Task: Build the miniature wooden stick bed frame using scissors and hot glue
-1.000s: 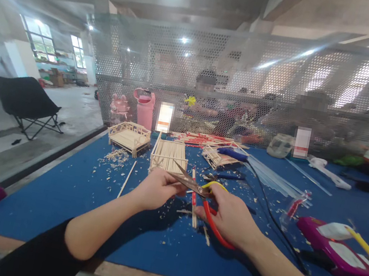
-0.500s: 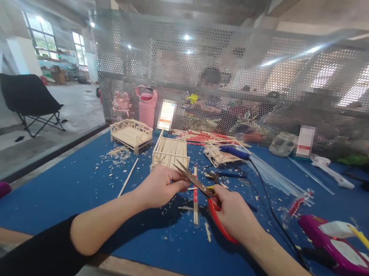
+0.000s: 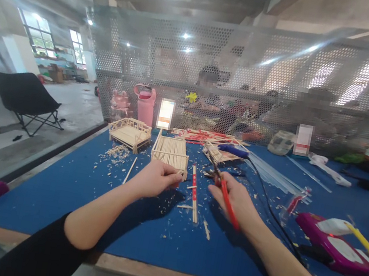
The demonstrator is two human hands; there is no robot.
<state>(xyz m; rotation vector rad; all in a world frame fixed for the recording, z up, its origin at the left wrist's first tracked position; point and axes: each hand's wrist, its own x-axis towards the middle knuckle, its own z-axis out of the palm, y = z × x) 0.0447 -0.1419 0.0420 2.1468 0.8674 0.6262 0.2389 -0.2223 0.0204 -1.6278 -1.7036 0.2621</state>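
Observation:
My right hand [image 3: 235, 202] is closed around red-handled scissors [image 3: 228, 203], their dark blades pointing away from me. My left hand [image 3: 159, 179] is pinched at the fingertips in front of a small bed-like frame of wooden sticks [image 3: 170, 151]; whatever sits in the pinch is too small to make out. Between the hands lie paired chopsticks with a red paper band [image 3: 194, 192], with a short cut piece across them. A blue glue gun [image 3: 234, 151] rests against another stick model [image 3: 217, 155] beyond my right hand.
A railed stick model [image 3: 130, 133] stands back left, with wood chips scattered before it. Red-wrapped chopsticks [image 3: 202, 136] lie at the back. Clear glue sticks [image 3: 267, 171], a black cord and a purple box [image 3: 333, 243] occupy the right. People sit behind the perforated screen [image 3: 182, 71].
The scissors have drawn away from my left hand to the right and turned to point forward. My left hand has shifted slightly left. The view has moved slightly.

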